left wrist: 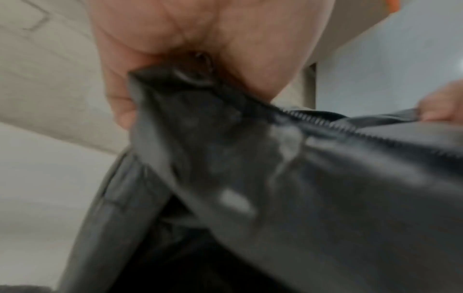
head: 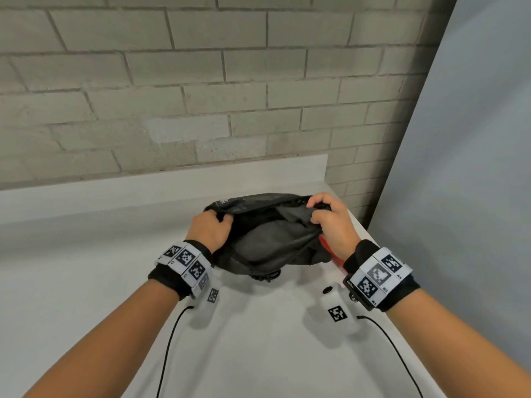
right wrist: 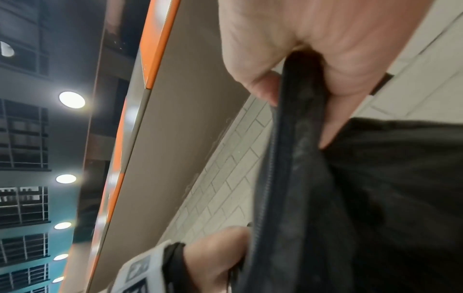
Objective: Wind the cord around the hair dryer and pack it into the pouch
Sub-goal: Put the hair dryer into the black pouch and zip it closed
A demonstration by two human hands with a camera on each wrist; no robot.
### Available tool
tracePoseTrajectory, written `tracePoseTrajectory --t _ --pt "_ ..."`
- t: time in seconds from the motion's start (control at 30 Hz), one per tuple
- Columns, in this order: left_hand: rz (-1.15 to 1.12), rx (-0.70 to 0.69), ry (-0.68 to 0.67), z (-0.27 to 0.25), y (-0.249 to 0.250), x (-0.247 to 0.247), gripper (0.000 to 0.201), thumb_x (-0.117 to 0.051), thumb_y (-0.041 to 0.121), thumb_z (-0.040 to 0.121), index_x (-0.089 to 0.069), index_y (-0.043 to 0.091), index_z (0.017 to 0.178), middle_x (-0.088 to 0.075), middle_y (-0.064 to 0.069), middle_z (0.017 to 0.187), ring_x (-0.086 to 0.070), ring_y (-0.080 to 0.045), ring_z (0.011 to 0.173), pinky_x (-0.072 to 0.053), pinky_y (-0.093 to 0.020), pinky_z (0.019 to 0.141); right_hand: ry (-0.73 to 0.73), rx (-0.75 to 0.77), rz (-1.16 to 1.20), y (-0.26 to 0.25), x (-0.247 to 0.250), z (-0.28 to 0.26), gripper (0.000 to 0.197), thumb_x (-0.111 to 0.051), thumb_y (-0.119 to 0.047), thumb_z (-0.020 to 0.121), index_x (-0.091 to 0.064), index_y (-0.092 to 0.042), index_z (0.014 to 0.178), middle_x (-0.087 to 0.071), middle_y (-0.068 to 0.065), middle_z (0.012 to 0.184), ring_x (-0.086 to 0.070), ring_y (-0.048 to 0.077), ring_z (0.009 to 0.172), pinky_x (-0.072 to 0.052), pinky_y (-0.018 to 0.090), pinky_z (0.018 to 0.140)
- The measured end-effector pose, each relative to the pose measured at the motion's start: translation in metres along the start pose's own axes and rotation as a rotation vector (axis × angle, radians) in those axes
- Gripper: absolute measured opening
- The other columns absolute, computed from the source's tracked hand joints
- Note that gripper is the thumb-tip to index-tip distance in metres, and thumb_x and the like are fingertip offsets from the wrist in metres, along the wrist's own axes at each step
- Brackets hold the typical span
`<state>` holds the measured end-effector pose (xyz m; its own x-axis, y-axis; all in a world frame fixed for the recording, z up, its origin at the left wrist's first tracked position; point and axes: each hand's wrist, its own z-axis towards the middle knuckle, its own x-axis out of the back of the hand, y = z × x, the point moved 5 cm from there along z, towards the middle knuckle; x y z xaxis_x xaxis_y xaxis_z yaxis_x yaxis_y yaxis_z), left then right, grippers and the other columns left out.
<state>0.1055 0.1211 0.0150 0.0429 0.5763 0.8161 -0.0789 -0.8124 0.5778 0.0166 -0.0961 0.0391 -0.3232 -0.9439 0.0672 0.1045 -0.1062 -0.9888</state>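
Black pouch (head: 267, 242) rim in left hand (head: 208, 229) and right hand (head: 330, 225) grip.

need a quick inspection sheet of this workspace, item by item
surface: white counter, pouch resting on it near the far right corner
job's things: black pouch with its mouth held open, grey lining showing; zipper teeth unzipped; hair dryer and cord cannot be made out
clutter: red-orange object partly hidden under the right hand
grippers: left hand grips the pouch's left rim; right hand pinches the right rim
cables: two thin black leads run from the wrist rigs toward the person
surroundings: pale brick wall behind, grey panel at right
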Motion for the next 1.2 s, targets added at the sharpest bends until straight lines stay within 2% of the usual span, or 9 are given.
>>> tracePoseTrajectory --t 0.1,0.27,0.4,0.57,0.7,0.8,0.9,1.03,1.2 --pt "-0.131 0.06 0.109 0.005 -0.003 0.008 0.046 -0.054 0.033 0.087 -0.051 -0.004 0.114 -0.056 -0.026 0.12 -0.051 -0.039 0.113 -0.041 -0.037 0.092 -0.126 0.108 -0.141 -0.007 -0.009 -0.011 0.026 -0.052 0.011 0.073 -0.056 -0.012 0.062 -0.049 -0.002 0.06 -0.046 -0.004 0.049 -0.035 0.006 0.051" --pt "-0.075 -0.1 0.151 -0.009 0.002 0.006 0.078 -0.074 0.015 0.07 -0.03 0.001 0.133 -0.038 -0.021 0.137 -0.045 -0.037 0.121 -0.038 -0.039 0.103 -0.239 0.126 -0.607 0.015 -0.016 -0.005 0.018 -0.058 -0.004 0.082 -0.073 -0.014 0.083 -0.057 -0.002 0.081 -0.056 0.005 0.073 -0.039 0.002 0.064" --pt "0.064 -0.331 0.035 -0.038 0.012 -0.012 0.077 -0.064 0.003 0.072 -0.027 0.017 0.138 -0.035 -0.015 0.134 -0.053 -0.038 0.106 -0.046 -0.04 0.093 0.018 0.107 -1.143 0.019 0.0 0.01 0.027 -0.05 -0.001 0.084 -0.057 -0.004 0.11 -0.043 0.013 0.123 -0.056 0.03 0.078 -0.049 0.032 0.079" --pt "0.079 -0.5 -0.117 -0.067 0.015 -0.031 0.056 -0.046 -0.006 0.073 -0.049 0.037 0.107 -0.029 -0.009 0.127 -0.058 -0.037 0.075 -0.051 -0.035 0.074 0.166 0.048 -0.921 0.016 0.011 0.023 0.054 -0.045 0.011 0.079 -0.034 -0.001 0.131 -0.031 0.023 0.134 -0.056 0.04 0.097 -0.046 0.04 0.098" --pt "-0.008 -0.588 -0.137 -0.069 0.009 -0.027 0.068 -0.041 -0.013 0.073 -0.047 0.047 0.103 -0.02 0.0 0.132 -0.059 -0.03 0.082 -0.047 -0.024 0.079 0.183 -0.005 -0.747 0.022 0.021 0.025 0.049 -0.044 0.012 0.078 -0.042 0.003 0.126 -0.047 0.024 0.127 -0.047 0.039 0.116 -0.038 0.039 0.104" --pt "-0.057 -0.484 -0.128 -0.056 -0.002 -0.022 0.059 -0.04 -0.012 0.077 -0.07 0.038 0.086 -0.022 0.002 0.141 -0.051 -0.022 0.111 -0.032 -0.014 0.098 0.128 -0.012 -0.714 0.022 0.024 0.02 0.043 -0.044 0.011 0.077 -0.051 0.002 0.119 -0.057 0.024 0.12 -0.053 0.038 0.111 -0.045 0.038 0.097" --pt "-0.052 -0.231 -0.013 -0.038 -0.015 -0.013 0.035 -0.046 0.002 0.081 -0.074 0.022 0.089 -0.038 -0.005 0.142 -0.05 -0.026 0.117 -0.03 -0.019 0.103 -0.058 0.105 -0.814 0.015 0.009 0.008 0.045 -0.044 0.008 0.074 -0.058 -0.007 0.114 -0.06 0.014 0.117 -0.055 0.031 0.109 -0.042 0.025 0.09" --pt "0.133 -0.092 0.128 -0.023 -0.022 0.005 0.031 -0.047 0.038 0.088 -0.072 0.02 0.094 -0.07 -0.013 0.1 -0.062 -0.034 0.093 -0.048 -0.034 0.079 -0.311 0.185 -0.817 0.008 -0.015 -0.011 0.04 -0.042 0.008 0.071 -0.061 -0.012 0.101 -0.05 0.004 0.103 -0.051 0.021 0.089 -0.035 0.011 0.064" --pt "0.23 -0.158 0.189 -0.027 -0.019 0.009 0.028 -0.051 0.034 0.088 -0.068 0.016 0.102 -0.057 -0.011 0.115 -0.059 -0.034 0.089 -0.043 -0.034 0.069 -0.461 0.273 -0.933 0.007 -0.037 -0.027 0.014 -0.055 -0.011 0.082 -0.06 -0.016 0.095 -0.037 -0.004 0.094 -0.045 0.014 0.069 -0.032 0.015 0.059"
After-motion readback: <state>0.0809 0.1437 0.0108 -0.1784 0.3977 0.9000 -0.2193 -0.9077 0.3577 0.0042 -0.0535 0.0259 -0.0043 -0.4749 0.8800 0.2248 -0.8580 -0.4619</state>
